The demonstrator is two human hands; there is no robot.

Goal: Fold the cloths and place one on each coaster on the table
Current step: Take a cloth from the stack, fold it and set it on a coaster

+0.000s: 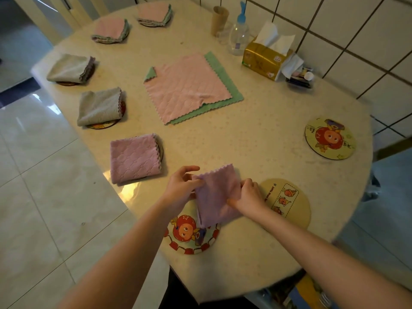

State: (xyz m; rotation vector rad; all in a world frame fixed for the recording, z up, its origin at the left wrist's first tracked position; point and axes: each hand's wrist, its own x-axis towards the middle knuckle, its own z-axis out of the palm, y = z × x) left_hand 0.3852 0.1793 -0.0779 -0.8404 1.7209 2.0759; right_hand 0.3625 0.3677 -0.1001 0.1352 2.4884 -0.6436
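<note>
Head view: folded purple cloth (217,195) pinched by left hand (181,188) and right hand (249,197), fingers curled on edges; placement onto red cartoon coaster (189,237) judged next.

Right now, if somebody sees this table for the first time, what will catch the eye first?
First, the two hands at the near edge: the left hand and right hand both grip a folded lilac quilted cloth above a round cartoon coaster with a red-and-white rim. Next, the flat pink quilted cloth lying on a green cloth at the centre. Folded cloths on coasters line the left edge.
</note>
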